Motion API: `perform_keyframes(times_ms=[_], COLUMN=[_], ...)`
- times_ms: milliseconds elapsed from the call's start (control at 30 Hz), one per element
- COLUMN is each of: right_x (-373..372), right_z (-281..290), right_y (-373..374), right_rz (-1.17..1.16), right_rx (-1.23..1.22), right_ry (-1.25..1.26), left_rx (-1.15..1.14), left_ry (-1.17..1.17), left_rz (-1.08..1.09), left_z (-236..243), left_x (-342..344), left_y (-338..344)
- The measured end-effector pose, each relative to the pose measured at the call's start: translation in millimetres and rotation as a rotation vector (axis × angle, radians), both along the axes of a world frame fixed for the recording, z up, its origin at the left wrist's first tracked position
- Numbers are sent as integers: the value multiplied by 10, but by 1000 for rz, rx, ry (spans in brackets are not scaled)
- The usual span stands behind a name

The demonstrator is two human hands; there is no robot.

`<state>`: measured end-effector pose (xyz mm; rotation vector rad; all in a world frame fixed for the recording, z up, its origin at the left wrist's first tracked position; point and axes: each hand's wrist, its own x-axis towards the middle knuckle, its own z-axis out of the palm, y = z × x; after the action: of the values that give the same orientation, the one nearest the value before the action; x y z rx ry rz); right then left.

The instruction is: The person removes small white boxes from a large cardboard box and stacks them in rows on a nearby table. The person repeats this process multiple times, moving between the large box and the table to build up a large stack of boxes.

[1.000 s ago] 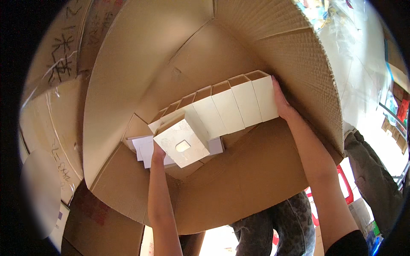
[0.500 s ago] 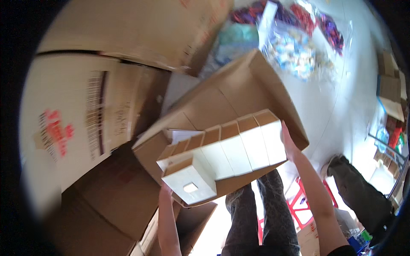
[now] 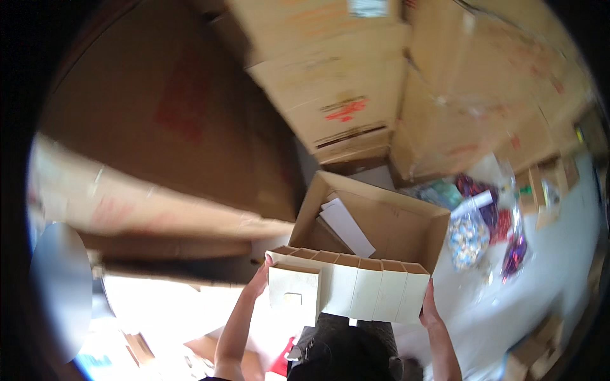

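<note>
My left hand (image 3: 259,279) and my right hand (image 3: 430,308) press on opposite ends of a row of white cardboard boxes (image 3: 362,291), keeping several of them squeezed side by side. Their brown top edges face up. One white box (image 3: 294,293) at the left end stands out in front of the others and has a small square cut-out. Just beyond the row is a large open brown carton (image 3: 400,213). Inside it lies a white sheet (image 3: 348,227), slanted along the left side. The fingers behind the row are partly hidden.
Tall brown cartons (image 3: 337,95) are stacked beyond the open carton, and another big carton (image 3: 159,108) rises at the left. On the floor to the right lie clear bags of colourful small items (image 3: 469,240). Smaller boxes (image 3: 540,346) stand at the lower right.
The row of white boxes has come out of the open carton, toward my body, between both hands. My view has swung left, so the carton and floor bags appear lower.
</note>
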<state>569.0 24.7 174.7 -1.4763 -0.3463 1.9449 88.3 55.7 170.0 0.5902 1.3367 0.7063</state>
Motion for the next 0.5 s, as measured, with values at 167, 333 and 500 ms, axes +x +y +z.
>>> perform_keyframes(times_ms=[167,333,500], right_x=[-381,-1298,-2612], right_z=[570,917,1039], right_y=[152,166,-354], right_rz=[344,683,1059], right_rx=[54,104,169], right_ry=[98,121,200], left_rx=[-117,-50,73], left_ry=[23,-34,-18], left_rz=[290,642,963], left_z=[339,588,767], left_x=[-171,-266,-439], left_y=[-1461,-2960,-4618])
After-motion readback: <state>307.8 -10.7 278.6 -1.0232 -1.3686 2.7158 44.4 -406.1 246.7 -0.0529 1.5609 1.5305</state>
